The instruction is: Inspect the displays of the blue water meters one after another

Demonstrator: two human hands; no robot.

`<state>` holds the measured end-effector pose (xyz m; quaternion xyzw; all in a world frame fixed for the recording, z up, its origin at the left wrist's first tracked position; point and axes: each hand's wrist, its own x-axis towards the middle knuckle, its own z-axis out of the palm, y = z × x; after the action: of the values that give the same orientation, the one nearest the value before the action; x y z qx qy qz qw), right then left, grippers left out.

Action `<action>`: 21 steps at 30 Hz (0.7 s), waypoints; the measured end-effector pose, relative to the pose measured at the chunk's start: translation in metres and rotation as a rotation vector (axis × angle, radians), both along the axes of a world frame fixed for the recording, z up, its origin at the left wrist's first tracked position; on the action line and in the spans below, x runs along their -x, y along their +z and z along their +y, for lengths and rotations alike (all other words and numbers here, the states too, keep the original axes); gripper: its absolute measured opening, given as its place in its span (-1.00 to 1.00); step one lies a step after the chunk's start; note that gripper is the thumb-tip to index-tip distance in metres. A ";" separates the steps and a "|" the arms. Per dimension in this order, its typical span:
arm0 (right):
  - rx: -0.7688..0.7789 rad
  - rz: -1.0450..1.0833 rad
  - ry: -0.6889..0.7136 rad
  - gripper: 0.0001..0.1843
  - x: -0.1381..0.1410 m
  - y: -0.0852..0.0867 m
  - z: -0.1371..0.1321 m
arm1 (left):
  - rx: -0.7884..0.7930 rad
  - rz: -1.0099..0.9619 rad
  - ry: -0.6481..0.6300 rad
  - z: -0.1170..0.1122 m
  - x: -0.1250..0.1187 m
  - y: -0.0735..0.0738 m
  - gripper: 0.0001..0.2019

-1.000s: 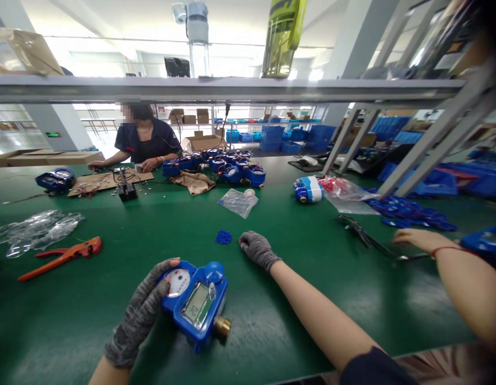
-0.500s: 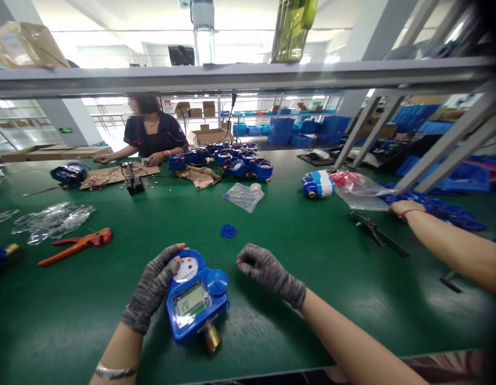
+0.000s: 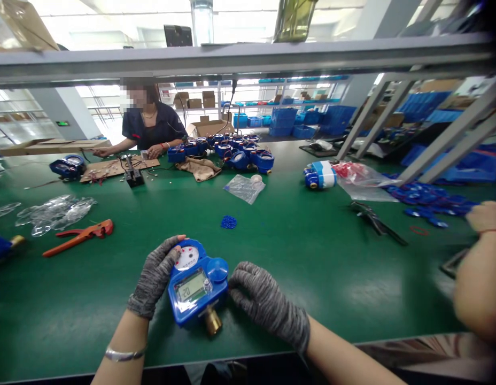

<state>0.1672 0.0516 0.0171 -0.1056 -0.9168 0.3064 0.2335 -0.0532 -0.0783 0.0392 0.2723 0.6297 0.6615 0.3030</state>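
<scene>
The green table (image 3: pixel 304 235) is filling the lower view. Across it, a person in a dark shirt (image 3: pixel 149 128) is sitting with both arms resting forward, as half a second ago. At the right edge, a neighbour's hand (image 3: pixel 486 216) is now lying farther right, having drawn away from the heap of blue parts (image 3: pixel 430 198) that it was touching then.

The wearer's right hand (image 3: pixel 270 299), in a grey fingerless glove, is curling its fingers at the meter's right side; a second ago it was hovering near the small blue pile. Whether its fingertips are holding anything, one cannot tell. The left hand (image 3: pixel 155 275), gloved alike, is still gripping the dial end, thumb over the dial.

The blue meter (image 3: pixel 195 286) is lying in front of the wearer, between the hands, its brass fitting (image 3: pixel 213 321) now pointing more toward the wearer than a second ago. Orange cutters (image 3: pixel 82 238) are lying to its left. Beyond the meter, the small blue pile (image 3: pixel 229 222) is sitting unchanged.
</scene>
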 end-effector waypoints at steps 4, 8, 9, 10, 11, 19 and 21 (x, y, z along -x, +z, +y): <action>-0.324 0.005 -0.007 -0.85 -0.002 -0.006 -0.005 | -0.009 0.001 -0.001 0.000 0.000 -0.001 -0.51; -0.545 0.121 0.031 -0.76 -0.009 -0.018 -0.010 | -0.010 0.010 -0.002 -0.002 0.002 -0.006 -0.51; -0.489 0.131 0.038 -0.74 -0.011 -0.018 -0.010 | -0.011 0.014 -0.004 -0.002 0.003 -0.007 -0.51; -0.370 0.122 0.034 -0.73 -0.012 -0.017 -0.011 | -0.012 0.017 -0.005 -0.002 0.004 -0.008 -0.52; -0.195 0.096 0.021 -0.73 -0.013 -0.015 -0.010 | -0.014 0.017 -0.008 -0.002 0.005 -0.009 -0.52; 1.205 -0.167 0.050 -0.53 0.011 -0.006 -0.006 | -0.020 0.024 0.001 -0.002 0.004 -0.009 -0.54; 1.270 -0.161 0.062 -0.50 0.016 -0.007 -0.008 | -0.020 0.027 0.003 -0.004 0.004 -0.009 -0.54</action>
<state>0.1517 0.0439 0.0097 -0.2194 -0.5739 0.7876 0.0468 -0.0570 -0.0820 0.0297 0.2831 0.6274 0.6646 0.2908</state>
